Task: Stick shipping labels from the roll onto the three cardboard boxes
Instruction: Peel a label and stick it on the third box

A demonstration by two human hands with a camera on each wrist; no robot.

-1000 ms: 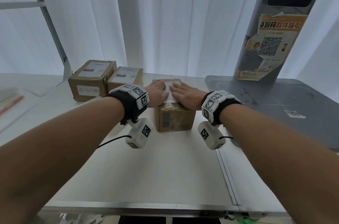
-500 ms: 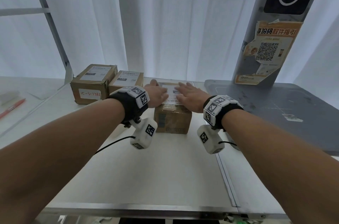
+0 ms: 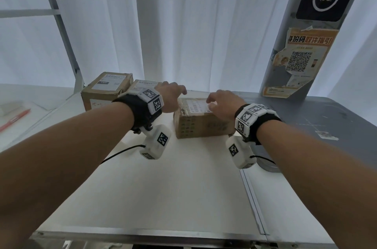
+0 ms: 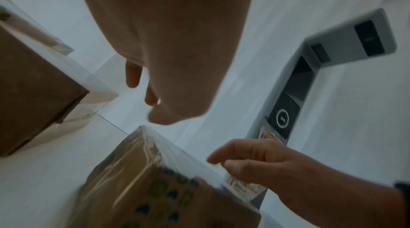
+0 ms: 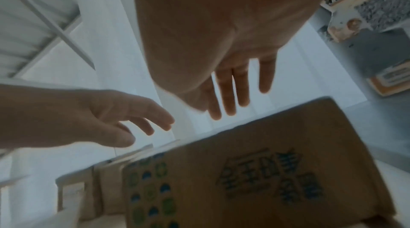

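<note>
Three cardboard boxes stand on the white table (image 3: 163, 191). Each of the two far boxes (image 3: 106, 90) (image 3: 140, 85) bears a white label on top. The nearest box (image 3: 201, 124) (image 5: 255, 170) has a white label (image 3: 199, 105) on its top. My left hand (image 3: 173, 95) (image 4: 168, 56) hovers over its left edge, fingers loosely bent and empty. My right hand (image 3: 221, 100) (image 5: 230, 91) hovers just above the label's right end, fingers straight, holding nothing. No label roll is in view.
A grey platform (image 3: 326, 118) adjoins the table on the right, with a grey post carrying an orange poster (image 3: 302, 61). A grey round object (image 3: 269, 166) sits partly hidden behind my right wrist. A red pen (image 3: 14, 119) lies far left. White curtains hang behind.
Both hands were pressing flat on the near box's label; now they have lifted off and spread apart. The label stays stuck on the box.
</note>
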